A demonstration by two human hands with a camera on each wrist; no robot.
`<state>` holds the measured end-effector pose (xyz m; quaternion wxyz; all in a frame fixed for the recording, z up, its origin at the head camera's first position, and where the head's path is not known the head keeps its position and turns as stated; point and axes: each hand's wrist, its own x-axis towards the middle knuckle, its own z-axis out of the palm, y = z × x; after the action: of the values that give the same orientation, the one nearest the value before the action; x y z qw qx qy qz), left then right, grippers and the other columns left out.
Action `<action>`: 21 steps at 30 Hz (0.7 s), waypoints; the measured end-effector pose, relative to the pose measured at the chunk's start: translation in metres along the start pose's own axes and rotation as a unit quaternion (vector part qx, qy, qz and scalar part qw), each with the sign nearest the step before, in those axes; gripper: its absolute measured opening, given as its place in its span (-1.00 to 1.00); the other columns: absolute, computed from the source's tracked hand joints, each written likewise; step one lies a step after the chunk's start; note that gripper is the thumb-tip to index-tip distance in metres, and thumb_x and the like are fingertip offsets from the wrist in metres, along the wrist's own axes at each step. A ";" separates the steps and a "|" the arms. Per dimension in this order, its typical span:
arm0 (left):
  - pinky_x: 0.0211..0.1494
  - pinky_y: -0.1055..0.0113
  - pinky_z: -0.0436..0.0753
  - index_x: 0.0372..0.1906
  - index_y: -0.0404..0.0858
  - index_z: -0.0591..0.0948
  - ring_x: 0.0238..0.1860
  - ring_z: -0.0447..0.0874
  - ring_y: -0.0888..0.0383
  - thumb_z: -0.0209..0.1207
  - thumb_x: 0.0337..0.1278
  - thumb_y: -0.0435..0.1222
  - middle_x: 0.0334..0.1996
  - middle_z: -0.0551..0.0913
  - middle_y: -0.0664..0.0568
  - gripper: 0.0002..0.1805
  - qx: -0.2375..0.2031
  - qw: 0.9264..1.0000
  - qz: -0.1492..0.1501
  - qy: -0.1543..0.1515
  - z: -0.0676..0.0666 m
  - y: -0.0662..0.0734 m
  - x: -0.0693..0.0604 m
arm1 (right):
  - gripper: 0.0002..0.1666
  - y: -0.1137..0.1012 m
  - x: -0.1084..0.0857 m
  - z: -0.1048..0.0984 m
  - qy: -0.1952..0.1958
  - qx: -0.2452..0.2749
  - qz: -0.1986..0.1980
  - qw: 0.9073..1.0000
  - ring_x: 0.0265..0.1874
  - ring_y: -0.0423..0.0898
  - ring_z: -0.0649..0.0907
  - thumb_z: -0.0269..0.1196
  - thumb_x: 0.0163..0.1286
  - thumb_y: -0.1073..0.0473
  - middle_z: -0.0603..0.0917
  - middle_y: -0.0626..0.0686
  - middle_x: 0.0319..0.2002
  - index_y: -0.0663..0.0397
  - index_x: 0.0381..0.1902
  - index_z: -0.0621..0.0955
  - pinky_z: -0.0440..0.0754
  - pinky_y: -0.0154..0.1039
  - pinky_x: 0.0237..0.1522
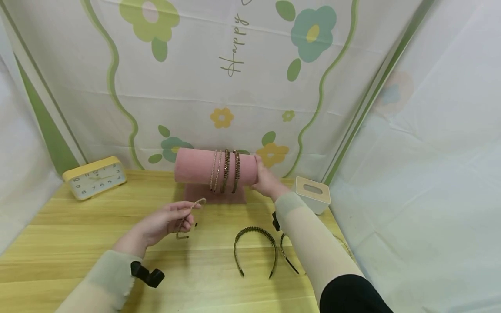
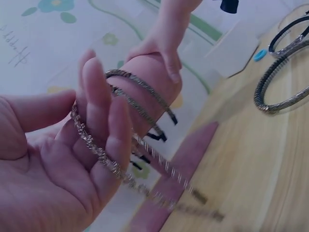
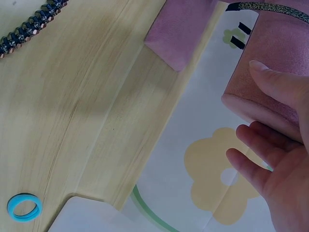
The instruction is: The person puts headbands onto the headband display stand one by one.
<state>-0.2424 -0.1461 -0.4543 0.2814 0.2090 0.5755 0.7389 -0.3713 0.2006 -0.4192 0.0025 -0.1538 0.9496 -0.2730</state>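
Note:
My left hand point(image 1: 166, 221) pinches a thin beaded headband point(image 2: 101, 154) between thumb and fingers, in front of the pink headband stand point(image 1: 195, 167). The headband hangs across the fingers, its ends pointing down toward the table. On the stand's roll sit two thin light headbands point(image 1: 215, 171) and two thicker dark ones point(image 1: 237, 167). With my right hand point(image 1: 270, 178) I hold the right end of the roll. Its thumb point(image 3: 275, 84) lies along the pink surface in the right wrist view, the other fingers around the end, partly hidden.
A dark headband point(image 1: 255, 229) lies on the wooden table point(image 1: 211, 278), another point(image 1: 287, 256) beside it, partly under my right forearm. A yellow clock point(image 1: 95, 178) stands at left, a tissue box point(image 1: 313, 193) at right. A blue ring point(image 3: 24, 207) lies near the box. Curtains enclose the table.

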 end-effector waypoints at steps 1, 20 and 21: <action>-0.02 0.20 0.65 0.40 -0.45 0.27 -0.27 0.63 0.20 -0.12 0.56 -0.32 -0.27 0.64 -0.01 -0.54 -0.003 1.000 0.005 0.011 -0.002 0.001 -0.002 | 0.47 0.000 0.000 0.000 -0.001 0.001 0.000 1.000 0.18 0.13 0.50 0.46 0.08 0.47 0.37 0.28 0.31 -0.36 0.56 -0.27 0.48 -0.04 0.20; -0.12 0.38 0.67 0.54 -0.37 -0.28 -0.38 0.66 0.28 -0.14 0.56 -0.34 -0.40 0.67 0.11 -0.27 -0.134 0.968 0.058 0.203 -0.063 0.035 -0.022 | 0.48 0.000 0.000 -0.001 -0.004 -0.004 0.006 1.000 0.19 0.12 0.50 0.43 0.09 0.47 0.35 0.27 0.34 -0.41 0.55 -0.31 0.48 -0.04 0.20; -0.13 0.39 0.66 0.54 -0.36 -0.29 -0.39 0.66 0.29 -0.14 0.56 -0.34 -0.41 0.66 0.12 -0.27 -0.131 0.968 0.056 0.207 -0.065 0.038 -0.020 | 0.48 0.000 0.000 0.000 -0.005 -0.004 0.005 1.000 0.19 0.12 0.50 0.43 0.09 0.48 0.35 0.27 0.35 -0.41 0.55 -0.31 0.48 -0.03 0.20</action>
<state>-0.2747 -0.2136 -0.4336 0.1393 0.0453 0.5068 0.8495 -0.3718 0.2011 -0.4190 0.0077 -0.1500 0.9516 -0.2681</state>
